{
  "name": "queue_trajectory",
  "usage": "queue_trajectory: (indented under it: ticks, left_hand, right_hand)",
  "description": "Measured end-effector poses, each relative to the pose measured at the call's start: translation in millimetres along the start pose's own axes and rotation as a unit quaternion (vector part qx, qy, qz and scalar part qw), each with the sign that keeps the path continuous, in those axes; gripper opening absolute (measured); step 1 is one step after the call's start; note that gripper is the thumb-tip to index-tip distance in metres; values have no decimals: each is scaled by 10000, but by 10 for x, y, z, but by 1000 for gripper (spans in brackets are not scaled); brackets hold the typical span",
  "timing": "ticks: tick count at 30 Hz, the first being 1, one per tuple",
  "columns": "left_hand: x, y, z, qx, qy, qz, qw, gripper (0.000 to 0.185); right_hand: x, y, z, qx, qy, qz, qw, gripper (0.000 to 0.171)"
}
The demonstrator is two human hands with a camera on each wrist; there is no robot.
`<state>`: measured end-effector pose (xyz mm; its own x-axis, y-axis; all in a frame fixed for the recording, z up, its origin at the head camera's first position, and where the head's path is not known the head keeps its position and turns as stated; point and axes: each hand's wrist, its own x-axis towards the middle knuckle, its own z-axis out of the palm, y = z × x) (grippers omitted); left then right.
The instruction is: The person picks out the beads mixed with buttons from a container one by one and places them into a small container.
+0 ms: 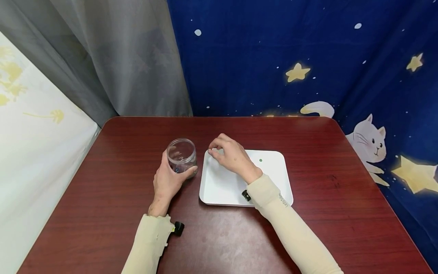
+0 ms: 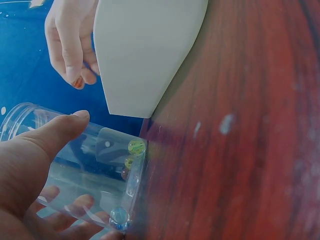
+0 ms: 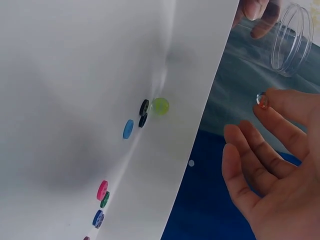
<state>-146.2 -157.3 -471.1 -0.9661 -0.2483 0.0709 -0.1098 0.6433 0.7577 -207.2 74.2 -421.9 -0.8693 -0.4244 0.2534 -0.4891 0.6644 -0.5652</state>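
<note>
Pinching a small clear glass marble with an orange-red fleck at its fingertips, the right hand hovers over the far left corner of the tray, just beside the jar's mouth; its other fingers are loosely spread. The left hand wraps around a clear plastic jar, thumb on one side, fingers on the other, holding it upright on the bench. Jar: round, see-through, wide open mouth with a threaded rim, no lid on. In the left wrist view a few marbles lie at its bottom, yellow-green, bluish and one darker, all glossy and round.

Tray is white, smooth, rectangular with rounded corners and a shallow raised rim, sitting just right of the jar. In the right wrist view its surface carries a translucent green marble and several small flat round buttons: blue, black, pink, green, dark blue. Bench is dark red wood grain, glossy, with rounded corners. Both arms wear cream sleeves. Behind: a blue cloth with stars and a white cat, and a grey curtain.
</note>
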Motion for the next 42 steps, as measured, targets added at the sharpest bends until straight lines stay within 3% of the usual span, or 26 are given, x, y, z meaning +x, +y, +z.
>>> queue_trajectory:
  ticks: [16,42]
  left_hand:
    - [29,20,7,-66,-11,16,10000,114]
    - [2,3,-3,-47,3,32,10000,113]
  right_hand:
    - [42,-18,-50,9,523,-426,9977,13]
    - [63,-161,-78,206,596,-538,9966,13]
